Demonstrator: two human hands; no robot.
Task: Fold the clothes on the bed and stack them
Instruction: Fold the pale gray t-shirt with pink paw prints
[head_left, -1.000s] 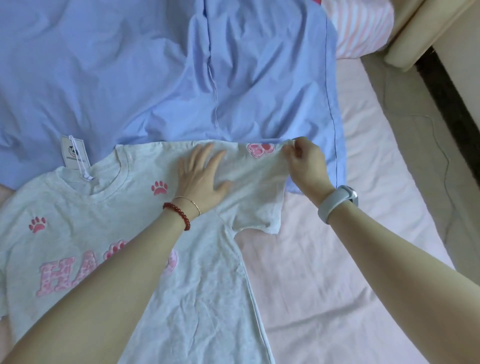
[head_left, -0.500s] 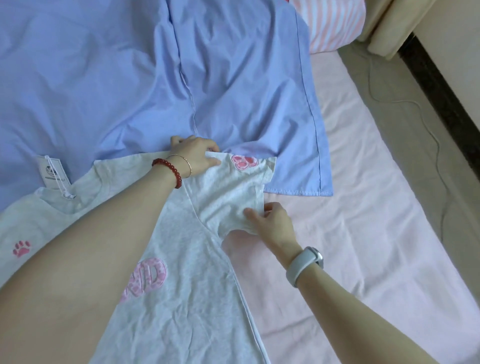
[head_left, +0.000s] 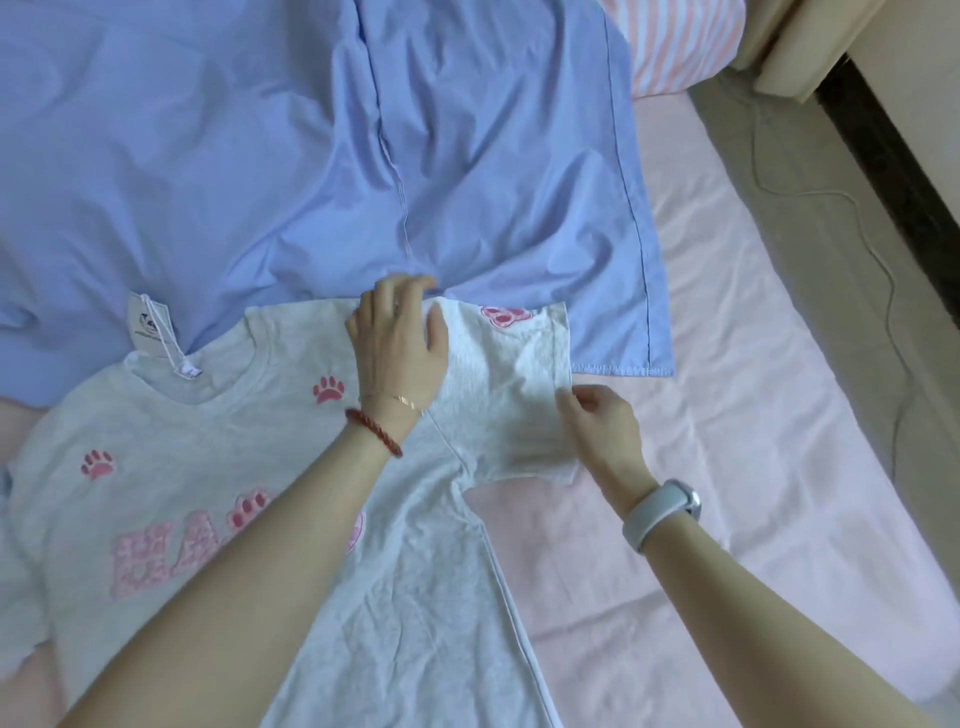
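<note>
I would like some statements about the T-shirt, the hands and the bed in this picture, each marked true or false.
1. The left hand rests on the shoulder of the grey T-shirt. True.
2. The right hand holds the paper tag at the collar. False: it pinches the hem of the sleeve; neither hand touches the tag.
3. The T-shirt carries pink paw prints. True.
4. The T-shirt is already folded into a small square. False: it lies spread flat, front up.
5. A blue cloth lies beyond the T-shirt on the pink sheet. True.
6. A red bead bracelet is on the right wrist. False: it is on the left; the right wears a grey watch.
</note>
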